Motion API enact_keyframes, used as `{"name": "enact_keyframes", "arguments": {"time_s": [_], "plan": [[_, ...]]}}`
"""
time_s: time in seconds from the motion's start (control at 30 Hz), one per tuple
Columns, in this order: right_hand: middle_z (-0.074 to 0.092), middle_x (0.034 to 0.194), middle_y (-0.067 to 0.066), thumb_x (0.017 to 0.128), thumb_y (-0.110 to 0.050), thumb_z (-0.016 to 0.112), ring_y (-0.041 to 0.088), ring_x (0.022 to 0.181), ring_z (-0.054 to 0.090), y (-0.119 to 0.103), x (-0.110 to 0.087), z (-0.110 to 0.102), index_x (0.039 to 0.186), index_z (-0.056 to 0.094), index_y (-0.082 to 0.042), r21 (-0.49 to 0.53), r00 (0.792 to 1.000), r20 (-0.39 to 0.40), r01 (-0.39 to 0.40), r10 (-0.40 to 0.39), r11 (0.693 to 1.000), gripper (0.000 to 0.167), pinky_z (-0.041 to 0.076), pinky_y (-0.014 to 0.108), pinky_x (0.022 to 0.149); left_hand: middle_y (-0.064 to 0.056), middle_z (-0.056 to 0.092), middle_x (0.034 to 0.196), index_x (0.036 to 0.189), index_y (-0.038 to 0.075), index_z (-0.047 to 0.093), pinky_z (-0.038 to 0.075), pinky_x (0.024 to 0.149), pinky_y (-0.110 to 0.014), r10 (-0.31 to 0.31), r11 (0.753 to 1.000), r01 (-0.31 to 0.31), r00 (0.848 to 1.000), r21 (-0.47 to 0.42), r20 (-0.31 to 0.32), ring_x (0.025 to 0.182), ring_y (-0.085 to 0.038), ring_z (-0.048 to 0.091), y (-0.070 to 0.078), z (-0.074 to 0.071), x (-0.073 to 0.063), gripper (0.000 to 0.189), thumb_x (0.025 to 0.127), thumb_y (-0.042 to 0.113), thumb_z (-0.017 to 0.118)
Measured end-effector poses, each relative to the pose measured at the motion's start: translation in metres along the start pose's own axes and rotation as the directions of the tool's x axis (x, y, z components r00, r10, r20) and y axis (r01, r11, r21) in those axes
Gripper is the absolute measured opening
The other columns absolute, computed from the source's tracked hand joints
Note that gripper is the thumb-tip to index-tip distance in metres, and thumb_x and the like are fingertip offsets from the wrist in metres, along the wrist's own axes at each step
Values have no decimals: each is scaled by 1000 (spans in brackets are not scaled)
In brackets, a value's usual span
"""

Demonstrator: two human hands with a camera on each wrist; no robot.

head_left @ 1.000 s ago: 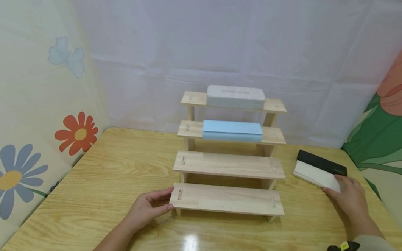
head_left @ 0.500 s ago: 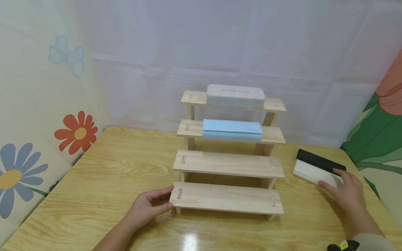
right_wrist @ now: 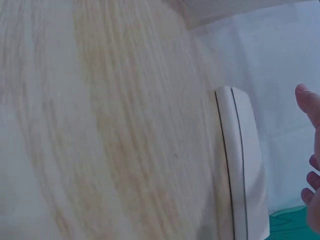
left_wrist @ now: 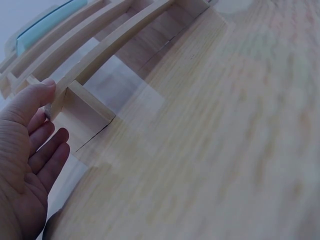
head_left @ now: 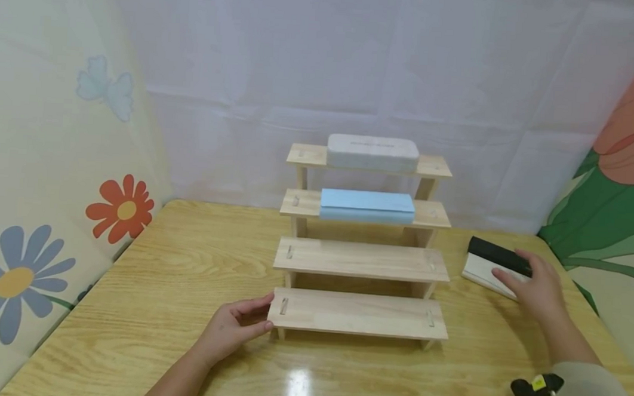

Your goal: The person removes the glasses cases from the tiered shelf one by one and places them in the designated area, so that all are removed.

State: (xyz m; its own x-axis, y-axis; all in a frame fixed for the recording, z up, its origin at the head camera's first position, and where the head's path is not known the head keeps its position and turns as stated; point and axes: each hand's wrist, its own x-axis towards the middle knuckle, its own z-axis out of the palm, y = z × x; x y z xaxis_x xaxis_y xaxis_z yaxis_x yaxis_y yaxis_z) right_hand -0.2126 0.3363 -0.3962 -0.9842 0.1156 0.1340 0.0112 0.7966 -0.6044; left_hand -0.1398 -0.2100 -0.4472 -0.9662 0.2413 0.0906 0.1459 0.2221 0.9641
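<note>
A four-tier stepped wooden display shelf (head_left: 356, 314) stands at mid-table. My left hand (head_left: 235, 330) grips the left end of its lowest board; in the left wrist view the thumb of that hand (left_wrist: 25, 142) lies on the board's corner, the other fingers below. At the right, a long black-and-white case (head_left: 487, 271) lies slanted on the table. Over its right end hovers my right hand (head_left: 542, 293), thumb and fingers spread. The right wrist view shows a gap between this hand (right_wrist: 312, 150) and the white side of the case (right_wrist: 247, 170).
A white rounded case (head_left: 373, 154) sits on the top board, and a light blue flap case (head_left: 367, 206) on the board below it. The wood-grain table (head_left: 185, 257) meets a white cloth backdrop (head_left: 260, 51). Flower-printed panels flank both sides.
My right hand has shifted left along the black-and-white case, covering more of its right end. The case and my left hand stay where they were.
</note>
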Motion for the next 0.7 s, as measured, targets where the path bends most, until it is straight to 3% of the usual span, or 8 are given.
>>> {"name": "enact_keyframes", "arguments": {"time_s": [0.37,0.7], "plan": [[22,152,38,94,-50,60,60,131,28,-25,7,-2,153,23,1,43,999,20,31,-32,999,86,32,72,99,-32,57,130,129,-11,55,52,86,-13,4,1000,-4,1000,0,4,101,5,63,0,0,0,52,84,5,75],[18,156,34,95,-47,60,59,136,26,-48,9,-7,155,18,-3,161,997,53,50,-59,986,86,33,71,103,-32,56,131,130,-10,55,52,86,-14,2,1000,-2,1000,-6,11,101,4,63,0,0,0,53,84,6,75]]}}
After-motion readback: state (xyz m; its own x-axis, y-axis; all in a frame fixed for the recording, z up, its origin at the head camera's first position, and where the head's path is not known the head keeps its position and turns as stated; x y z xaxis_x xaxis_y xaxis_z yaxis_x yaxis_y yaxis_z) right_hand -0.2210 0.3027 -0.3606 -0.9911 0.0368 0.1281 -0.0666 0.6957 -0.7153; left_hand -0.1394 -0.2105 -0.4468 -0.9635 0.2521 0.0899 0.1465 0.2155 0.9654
